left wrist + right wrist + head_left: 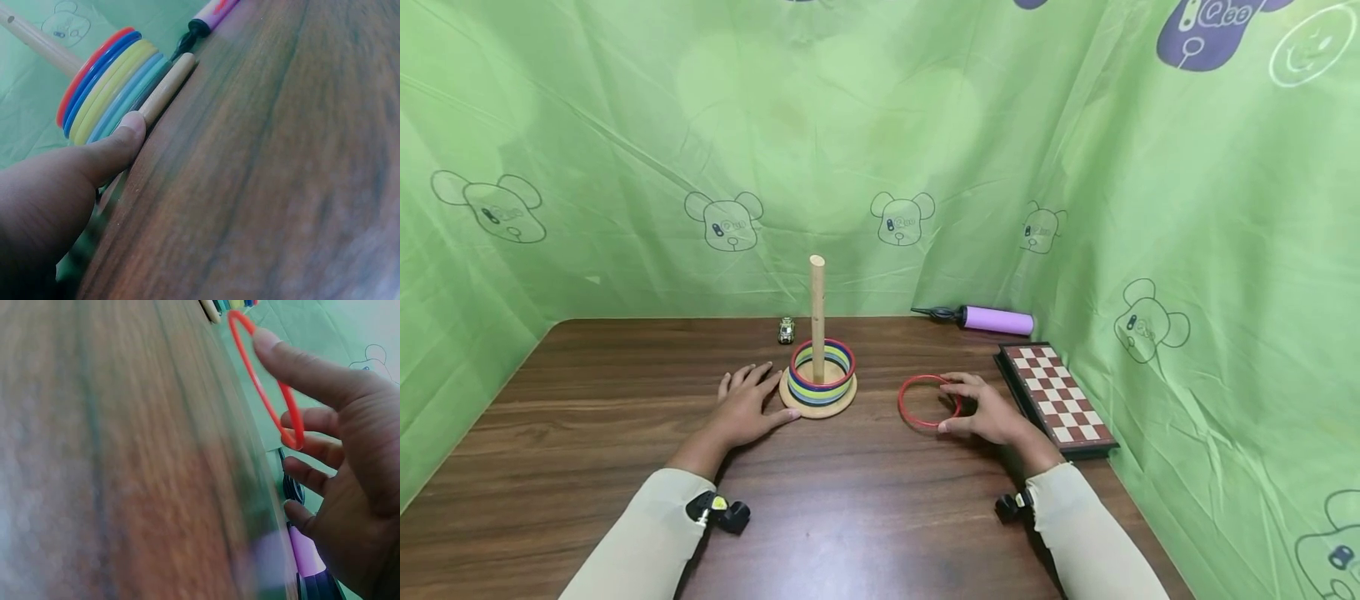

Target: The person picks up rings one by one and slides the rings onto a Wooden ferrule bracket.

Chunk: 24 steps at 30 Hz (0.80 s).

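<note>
A wooden ring-toss stand has an upright peg [817,312] and a round base [820,412]. Stacked around the peg are several coloured rings [94,94], red uppermost, then blue and yellow, with bluish, green and dark ones below. My left hand [747,410] lies at the left of the stand, fingers spread, its thumb [119,147] against the base's edge. To the right of the stand, my right hand [988,410] holds a separate red ring [901,402] between thumb and fingers. In the right wrist view this ring [256,381] is tilted, near the tabletop.
A small toy car [786,331] stands behind the stand. At the back right lies a purple hand pump [997,321] with a black nozzle. A checkered board box [1060,396] sits beyond my right hand. Green printed cloth [865,150] hangs around the brown table [842,517].
</note>
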Available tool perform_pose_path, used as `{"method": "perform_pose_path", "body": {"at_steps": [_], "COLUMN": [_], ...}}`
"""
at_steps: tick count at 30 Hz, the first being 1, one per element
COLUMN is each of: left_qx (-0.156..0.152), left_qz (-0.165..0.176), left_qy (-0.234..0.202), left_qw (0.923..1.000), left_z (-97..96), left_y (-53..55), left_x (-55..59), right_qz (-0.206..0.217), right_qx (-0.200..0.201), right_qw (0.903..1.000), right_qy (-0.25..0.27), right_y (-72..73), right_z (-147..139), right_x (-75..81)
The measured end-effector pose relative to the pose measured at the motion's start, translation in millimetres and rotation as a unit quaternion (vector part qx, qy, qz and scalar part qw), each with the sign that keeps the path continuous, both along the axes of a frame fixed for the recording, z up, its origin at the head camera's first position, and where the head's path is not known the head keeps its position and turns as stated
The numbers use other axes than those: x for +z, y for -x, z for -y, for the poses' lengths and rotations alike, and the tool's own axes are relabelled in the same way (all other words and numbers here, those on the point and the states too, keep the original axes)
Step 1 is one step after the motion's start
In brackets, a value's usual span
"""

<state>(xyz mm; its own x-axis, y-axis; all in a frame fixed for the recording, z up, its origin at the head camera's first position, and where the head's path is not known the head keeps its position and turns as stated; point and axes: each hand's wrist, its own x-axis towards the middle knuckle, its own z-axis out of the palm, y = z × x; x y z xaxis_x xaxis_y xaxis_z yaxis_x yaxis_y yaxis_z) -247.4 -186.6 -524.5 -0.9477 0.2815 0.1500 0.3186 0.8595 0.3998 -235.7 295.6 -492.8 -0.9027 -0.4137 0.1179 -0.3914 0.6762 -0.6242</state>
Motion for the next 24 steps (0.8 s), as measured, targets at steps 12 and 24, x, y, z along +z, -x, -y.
{"method": "perform_pose_path", "body": {"at_steps": [12,24], "left_qx": [-0.005,-0.003], "left_qz": [0.000,-0.003], "left_qy": [-0.001,-0.002], "left_qw": [1.0000,1.0000], "left_z": [-0.1,0.9], "left_y": [-0.1,0.9], "left_x": [2.0,-1.1], "right_qz": [-0.043,-0.086], "right_qx": [-0.019,-0.035], "right_qw": [0.9968,0.9911], "right_qy": [0.065,0.096], "right_y": [5.5,16.1], "right_z": [15.3,39.2], "right_x": [9.8,26.5]}}
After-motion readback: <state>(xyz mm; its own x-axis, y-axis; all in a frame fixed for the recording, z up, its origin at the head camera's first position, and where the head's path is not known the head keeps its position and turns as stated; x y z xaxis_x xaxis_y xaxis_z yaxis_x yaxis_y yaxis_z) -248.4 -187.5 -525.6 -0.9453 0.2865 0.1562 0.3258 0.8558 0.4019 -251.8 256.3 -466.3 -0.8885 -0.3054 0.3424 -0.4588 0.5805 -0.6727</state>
